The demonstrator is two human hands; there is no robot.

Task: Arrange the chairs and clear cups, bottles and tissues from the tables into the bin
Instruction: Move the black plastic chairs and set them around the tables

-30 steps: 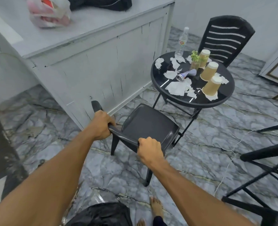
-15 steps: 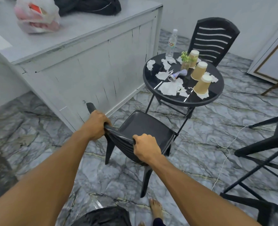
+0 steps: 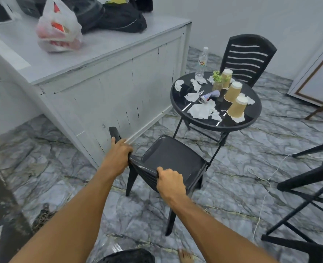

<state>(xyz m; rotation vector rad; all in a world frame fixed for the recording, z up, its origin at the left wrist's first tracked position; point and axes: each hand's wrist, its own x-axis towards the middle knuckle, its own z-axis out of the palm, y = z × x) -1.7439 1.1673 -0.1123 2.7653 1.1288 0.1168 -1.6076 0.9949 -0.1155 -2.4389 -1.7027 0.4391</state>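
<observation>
Both hands (image 3: pixel 117 154) (image 3: pixel 170 182) grip the chair (image 3: pixel 172 158), but cups (image 3: pixel 237 107), bottle (image 3: pixel 201 62) and tissues (image 3: pixel 202 111) still litter the surface (image 3: pixel 251 122).

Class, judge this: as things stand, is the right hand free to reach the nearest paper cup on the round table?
Probably not yet. The right hand grips the chair back, and that chair stands between the person and the cup.

Single head view, angled forward-down, close over hands, wide-angle.
</observation>
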